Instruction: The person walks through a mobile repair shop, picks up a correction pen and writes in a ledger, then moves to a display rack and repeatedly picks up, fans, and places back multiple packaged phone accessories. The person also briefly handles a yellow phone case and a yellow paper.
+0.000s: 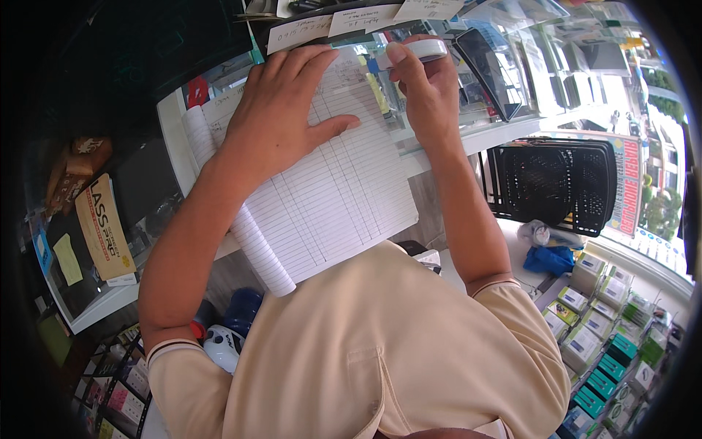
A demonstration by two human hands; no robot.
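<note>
A ruled notebook [344,183] lies on the glass counter, its left edge rolled under and its lower edge near my shirt. Pen-drawn columns and some handwriting show on the page. My left hand [281,110] rests flat on the upper part of the page, fingers stretched out and thumb apart. Beyond the notebook's upper right corner, my right hand [431,91] is closed on a roll of white tape [428,50], pinched between thumb and fingers. Handwritten paper slips [362,20] stand just past both hands.
A dark smartphone or tablet [488,73] lies on the counter right of my right hand. A black perforated chair [552,183] stands at the right. Boxed goods [585,344] fill the lower right. At the left, a brown cardboard packet [106,227] lies on a dark surface.
</note>
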